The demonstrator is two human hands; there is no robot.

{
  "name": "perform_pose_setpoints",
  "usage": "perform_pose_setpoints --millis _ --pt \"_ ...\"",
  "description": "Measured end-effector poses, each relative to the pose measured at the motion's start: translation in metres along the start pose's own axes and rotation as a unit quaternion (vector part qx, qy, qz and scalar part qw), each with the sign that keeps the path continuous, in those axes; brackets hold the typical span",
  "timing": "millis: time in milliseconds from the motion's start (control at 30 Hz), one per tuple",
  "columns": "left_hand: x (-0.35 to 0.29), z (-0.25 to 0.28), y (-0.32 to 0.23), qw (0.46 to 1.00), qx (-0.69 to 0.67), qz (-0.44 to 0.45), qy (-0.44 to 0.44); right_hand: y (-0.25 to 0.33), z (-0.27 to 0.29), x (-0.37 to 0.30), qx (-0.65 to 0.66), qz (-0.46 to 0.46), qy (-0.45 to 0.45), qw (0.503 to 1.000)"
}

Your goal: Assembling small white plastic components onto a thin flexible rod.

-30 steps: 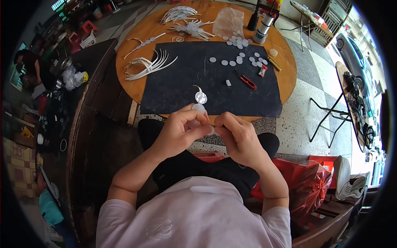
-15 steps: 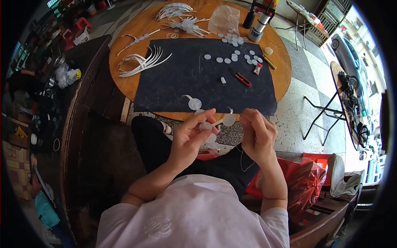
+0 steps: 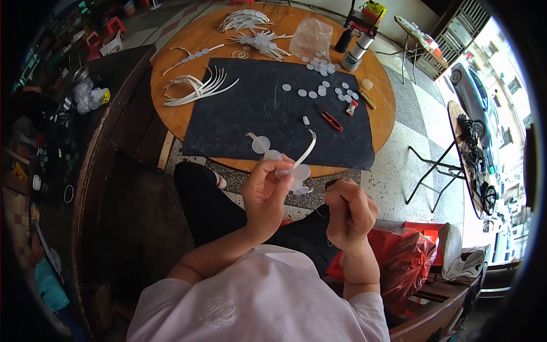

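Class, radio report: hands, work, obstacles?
Left hand holding white strip with pale discs. Right hand curled, contents unclear. Red snips beyond, on black mat.

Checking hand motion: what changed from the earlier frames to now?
Right hand moved right and toward the body, away from the held discs; whether it grips anything is unclear. Pale strip now points up, its upper end free. Unchanged: left hand holding the discs; red snips and loose discs on the mat.
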State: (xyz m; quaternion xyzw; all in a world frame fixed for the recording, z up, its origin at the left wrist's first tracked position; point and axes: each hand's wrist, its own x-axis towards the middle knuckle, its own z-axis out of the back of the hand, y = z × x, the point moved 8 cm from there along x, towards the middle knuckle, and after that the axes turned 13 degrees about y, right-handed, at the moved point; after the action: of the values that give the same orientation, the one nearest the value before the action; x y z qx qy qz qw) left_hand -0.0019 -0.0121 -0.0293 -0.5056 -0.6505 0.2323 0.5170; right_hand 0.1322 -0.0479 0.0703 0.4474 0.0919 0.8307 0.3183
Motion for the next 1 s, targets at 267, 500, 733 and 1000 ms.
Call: perform_pose_setpoints --millis 267,500,733,1000 --pt "0.004 -0.001 -0.01 0.998 0.035 -0.041 0.013 0.026 -0.028 0.001 0.075 -0.003 0.104 0.992" --pt "0.0 -0.005 -0.018 0.998 0.012 -0.037 0.058 -0.013 -0.014 0.007 0.222 -0.12 -0.012 0.968" --pt "0.002 0.014 -0.01 0.996 -0.084 0.043 0.005 -0.032 -0.027 -0.007 0.387 -0.218 -0.08 0.892" --pt "0.003 0.025 -0.015 0.991 -0.061 0.073 -0.096 -0.044 -0.035 -0.03 0.226 -0.232 -0.098 0.941"
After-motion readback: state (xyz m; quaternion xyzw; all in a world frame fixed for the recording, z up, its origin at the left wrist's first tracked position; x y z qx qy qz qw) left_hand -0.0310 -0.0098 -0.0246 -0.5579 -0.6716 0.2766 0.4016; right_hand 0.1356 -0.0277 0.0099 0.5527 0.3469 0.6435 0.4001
